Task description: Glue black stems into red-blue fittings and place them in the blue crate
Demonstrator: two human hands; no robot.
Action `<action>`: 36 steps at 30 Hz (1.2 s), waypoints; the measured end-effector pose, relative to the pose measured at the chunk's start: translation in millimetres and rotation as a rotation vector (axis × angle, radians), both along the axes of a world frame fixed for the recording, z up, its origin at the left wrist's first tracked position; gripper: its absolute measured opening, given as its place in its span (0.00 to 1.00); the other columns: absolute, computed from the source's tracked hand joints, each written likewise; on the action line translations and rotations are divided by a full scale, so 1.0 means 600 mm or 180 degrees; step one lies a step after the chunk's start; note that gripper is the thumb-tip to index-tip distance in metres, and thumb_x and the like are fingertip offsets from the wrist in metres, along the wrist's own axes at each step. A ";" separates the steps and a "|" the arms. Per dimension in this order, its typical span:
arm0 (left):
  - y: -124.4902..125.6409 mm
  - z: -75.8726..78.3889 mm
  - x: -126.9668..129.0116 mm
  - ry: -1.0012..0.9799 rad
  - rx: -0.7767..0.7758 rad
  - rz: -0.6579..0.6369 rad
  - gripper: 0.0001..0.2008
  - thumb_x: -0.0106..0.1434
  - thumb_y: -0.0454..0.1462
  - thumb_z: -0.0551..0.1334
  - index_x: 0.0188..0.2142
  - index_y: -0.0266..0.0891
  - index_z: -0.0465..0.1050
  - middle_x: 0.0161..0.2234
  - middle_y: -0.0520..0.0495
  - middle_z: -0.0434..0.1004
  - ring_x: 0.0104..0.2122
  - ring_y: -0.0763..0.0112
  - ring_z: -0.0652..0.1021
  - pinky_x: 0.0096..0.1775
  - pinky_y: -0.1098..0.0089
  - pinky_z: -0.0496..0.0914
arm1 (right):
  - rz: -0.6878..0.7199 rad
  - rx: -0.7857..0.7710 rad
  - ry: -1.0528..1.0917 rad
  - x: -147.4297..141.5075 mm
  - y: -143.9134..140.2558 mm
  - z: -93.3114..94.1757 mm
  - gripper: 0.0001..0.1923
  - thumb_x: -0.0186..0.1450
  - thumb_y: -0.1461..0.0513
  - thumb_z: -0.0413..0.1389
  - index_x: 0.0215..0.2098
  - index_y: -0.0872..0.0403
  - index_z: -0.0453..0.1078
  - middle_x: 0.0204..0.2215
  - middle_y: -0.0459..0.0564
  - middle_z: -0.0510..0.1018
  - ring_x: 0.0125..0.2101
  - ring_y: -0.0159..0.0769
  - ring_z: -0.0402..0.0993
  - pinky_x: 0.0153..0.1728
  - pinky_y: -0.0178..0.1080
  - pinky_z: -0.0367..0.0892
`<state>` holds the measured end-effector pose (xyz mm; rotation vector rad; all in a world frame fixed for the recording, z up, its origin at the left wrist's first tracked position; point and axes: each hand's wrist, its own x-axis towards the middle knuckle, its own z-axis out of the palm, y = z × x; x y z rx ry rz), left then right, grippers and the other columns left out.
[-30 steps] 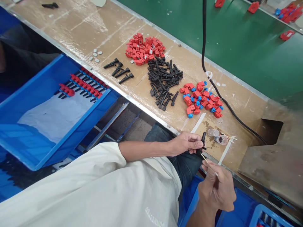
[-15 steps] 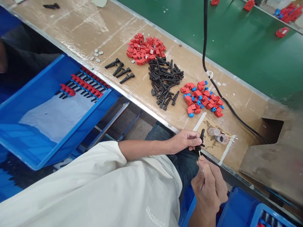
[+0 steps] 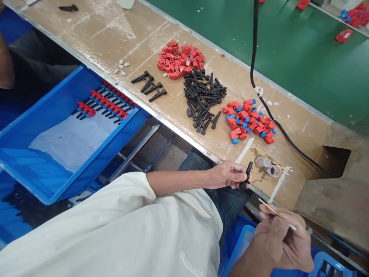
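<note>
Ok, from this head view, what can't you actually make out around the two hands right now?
- Lower end of the small black plastic part: hidden inside the left hand.
- Tip of the thin wooden stick held by the right hand: too fine to tell whether anything is on it.
- Contents of the two small clear plastic cups: too small.
- Blue plastic bin at bottom right: cut off by the frame edge.

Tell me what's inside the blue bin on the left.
The blue bin holds a row of red-and-black assembled parts along its far wall and a white sheet on its floor. Whatever lies under the sheet is hidden.
</note>
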<state>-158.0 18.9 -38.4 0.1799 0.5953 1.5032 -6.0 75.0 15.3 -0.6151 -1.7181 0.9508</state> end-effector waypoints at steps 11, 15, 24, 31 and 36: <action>0.001 -0.007 -0.001 -0.0168 -0.0038 -0.0086 0.28 0.42 0.51 0.79 0.30 0.31 0.73 0.27 0.46 0.77 0.22 0.81 0.72 0.23 0.77 0.57 | -0.0940 0.0106 -0.1589 -0.018 0.125 -0.022 0.15 0.66 0.54 0.56 0.36 0.58 0.78 0.32 0.51 0.75 0.24 0.32 0.72 0.30 0.39 0.70; -0.007 -0.009 -0.009 -0.0187 -0.0038 -0.0037 0.28 0.41 0.50 0.79 0.28 0.31 0.73 0.26 0.46 0.77 0.22 0.81 0.71 0.22 0.77 0.57 | -0.0865 0.0357 -0.2088 -0.010 0.152 -0.041 0.18 0.64 0.54 0.55 0.42 0.59 0.79 0.30 0.50 0.73 0.26 0.34 0.69 0.32 0.39 0.68; -0.070 -0.022 -0.058 -0.0598 0.0114 0.0350 0.22 0.46 0.46 0.77 0.27 0.30 0.73 0.23 0.47 0.71 0.23 0.78 0.71 0.21 0.78 0.57 | -0.0239 0.1182 -0.1818 -0.085 0.092 0.004 0.14 0.67 0.59 0.57 0.48 0.56 0.75 0.35 0.51 0.75 0.31 0.35 0.70 0.35 0.38 0.65; -0.089 -0.008 -0.091 -0.0680 0.0170 0.0754 0.20 0.47 0.43 0.77 0.28 0.29 0.74 0.23 0.47 0.70 0.25 0.78 0.70 0.21 0.79 0.58 | -0.0139 0.1641 -0.3059 -0.230 0.060 -0.065 0.16 0.70 0.51 0.53 0.39 0.56 0.71 0.36 0.54 0.75 0.35 0.40 0.70 0.31 0.39 0.55; -0.092 -0.009 -0.096 -0.0720 0.0152 0.0740 0.20 0.47 0.43 0.77 0.28 0.29 0.74 0.24 0.47 0.71 0.24 0.79 0.70 0.22 0.79 0.60 | -0.0070 0.1329 -0.2968 -0.244 0.062 -0.078 0.10 0.67 0.56 0.55 0.34 0.54 0.68 0.33 0.52 0.76 0.33 0.39 0.71 0.33 0.39 0.58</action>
